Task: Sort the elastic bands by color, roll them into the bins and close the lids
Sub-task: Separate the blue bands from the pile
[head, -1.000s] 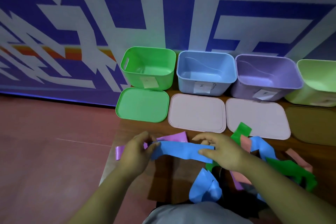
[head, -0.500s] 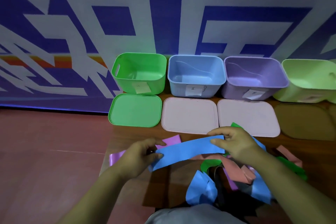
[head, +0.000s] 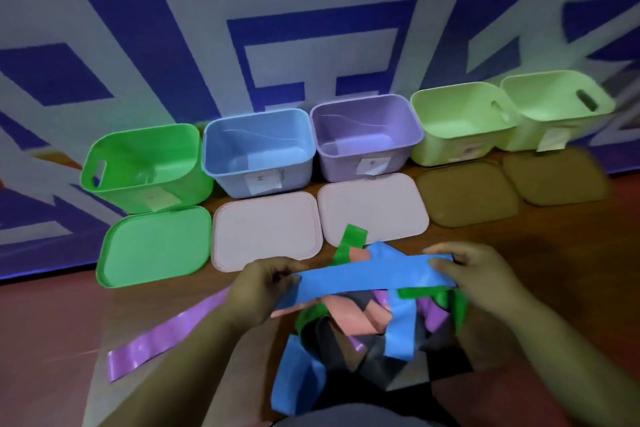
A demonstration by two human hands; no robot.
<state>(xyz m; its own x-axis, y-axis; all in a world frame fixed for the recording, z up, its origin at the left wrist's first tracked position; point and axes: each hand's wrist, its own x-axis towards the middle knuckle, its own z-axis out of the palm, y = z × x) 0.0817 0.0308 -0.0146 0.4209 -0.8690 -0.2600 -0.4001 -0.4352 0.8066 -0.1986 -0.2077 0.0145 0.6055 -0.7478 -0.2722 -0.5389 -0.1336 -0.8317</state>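
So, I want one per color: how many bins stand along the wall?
5, in a row at the wall, left to right: green bin, blue bin, purple bin, light green bin, and a second light green bin at far right. More may lie beyond the frame.

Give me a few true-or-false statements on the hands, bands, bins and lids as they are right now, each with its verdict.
1. The left hand and right hand hold one blue band stretched between them. True.
2. The blue bin has its lid on. False: it is open, and a pinkish lid lies flat in front of it.
3. A purple band lies alone on the table, left of the pile. True.
4. The purple bin holds rolled bands. False: no band shows inside it.
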